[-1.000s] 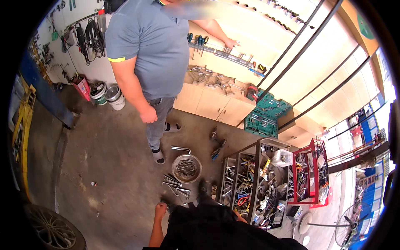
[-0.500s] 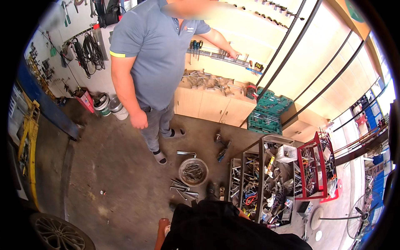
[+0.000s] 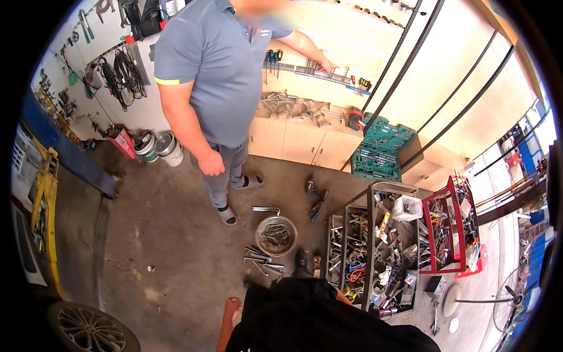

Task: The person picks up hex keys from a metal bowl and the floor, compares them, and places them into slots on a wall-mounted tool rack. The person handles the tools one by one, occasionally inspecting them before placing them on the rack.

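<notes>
One left hand (image 3: pixel 233 306) on my remote feed. Ahead of it I count one round basin (image 3: pixel 259 238), one bent bar (image 3: pixel 265 209), several L-shaped wrenches (image 3: pixel 258 257), overlapping, exact number unclear. Farther off, ahead-left: two buckets (image 3: pixel 171 157), one co-worker (image 3: pixel 211 76). Left of hand: one wheel (image 3: pixel 92 330). Right: one black cart (image 3: pixel 370 252), one red rack (image 3: pixel 459 229), one fan (image 3: pixel 517 300).

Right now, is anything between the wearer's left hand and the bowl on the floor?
Yes, low down: the bent bars lie beside the bowl, on the side toward the left hand. A dark shape, perhaps a shoe tip, also shows between hand and bars. Higher up, nothing visible seems to block the way.
</notes>
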Motion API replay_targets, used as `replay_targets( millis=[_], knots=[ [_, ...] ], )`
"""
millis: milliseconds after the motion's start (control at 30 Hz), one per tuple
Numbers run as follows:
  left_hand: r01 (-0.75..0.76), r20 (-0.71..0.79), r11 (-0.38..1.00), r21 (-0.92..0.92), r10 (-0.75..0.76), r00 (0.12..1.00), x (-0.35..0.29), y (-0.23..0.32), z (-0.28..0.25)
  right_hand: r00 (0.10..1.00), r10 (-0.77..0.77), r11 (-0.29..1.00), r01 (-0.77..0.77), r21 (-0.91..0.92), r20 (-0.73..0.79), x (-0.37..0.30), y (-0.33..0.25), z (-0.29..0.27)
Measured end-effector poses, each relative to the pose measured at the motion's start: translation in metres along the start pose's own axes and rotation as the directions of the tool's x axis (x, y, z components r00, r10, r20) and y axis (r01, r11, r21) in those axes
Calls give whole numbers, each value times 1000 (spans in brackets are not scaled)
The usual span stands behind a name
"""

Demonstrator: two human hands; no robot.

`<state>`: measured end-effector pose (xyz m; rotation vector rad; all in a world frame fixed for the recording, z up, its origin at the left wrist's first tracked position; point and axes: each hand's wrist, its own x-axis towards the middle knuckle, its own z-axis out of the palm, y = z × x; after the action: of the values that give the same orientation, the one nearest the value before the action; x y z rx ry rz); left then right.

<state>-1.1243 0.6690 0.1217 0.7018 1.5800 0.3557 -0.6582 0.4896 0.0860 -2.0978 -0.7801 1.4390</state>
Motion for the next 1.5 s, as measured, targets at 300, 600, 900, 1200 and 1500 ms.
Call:
replay_targets(
  millis=[300,600,900,1200,1500],
  knots=[
    [101,-23,995,-19,-101,995,-30,-14,-21,995,-97,989,99,111,-24,19,40,14],
    [-65,84,933,353,38,996,-44,24,-9,996,-9,993,19,113,-86,-5,56,25],
    [-16,2,969,246,16,1000,-38,22,-12,997,-8,991,19,130,-81,0,46,26],
    [-3,52,965,262,-11,999,-32,19,-12,990,-113,993,116,30,-86,-5,29,23],
    [-100,50,919,381,87,995,-1,-54,-25,991,-49,851,107,514,-126,-14,59,26]
  ],
)
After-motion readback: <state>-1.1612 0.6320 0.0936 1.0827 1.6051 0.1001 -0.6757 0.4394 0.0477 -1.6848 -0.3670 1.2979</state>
